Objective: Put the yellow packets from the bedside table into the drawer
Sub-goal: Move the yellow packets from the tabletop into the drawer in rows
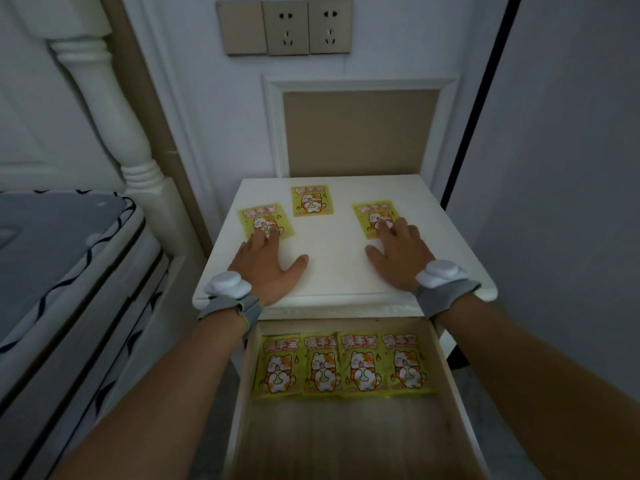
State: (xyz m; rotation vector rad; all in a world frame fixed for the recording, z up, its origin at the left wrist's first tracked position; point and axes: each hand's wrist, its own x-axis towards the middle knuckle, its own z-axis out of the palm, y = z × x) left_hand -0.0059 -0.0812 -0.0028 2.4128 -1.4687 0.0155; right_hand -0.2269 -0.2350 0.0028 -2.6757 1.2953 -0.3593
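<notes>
Three yellow packets with a cartoon cat lie flat on the white bedside table (332, 268): a left packet (261, 216), a middle packet (311, 199) farther back, and a right packet (372, 213). My left hand (265, 263) rests flat with its fingertips on the left packet's near edge. My right hand (401, 254) lies flat with fingertips on the right packet. Neither hand grips anything. Below, the drawer (446, 368) is pulled out, with several yellow packets (343, 365) in a row at its back.
A bed with a grey patterned mattress (52, 258) and white bedpost (114, 116) stands at left. Wall sockets (306, 27) sit above the table. The drawer's wooden floor (346, 438) shows bare wood in front of the packets. A wall panel stands at right.
</notes>
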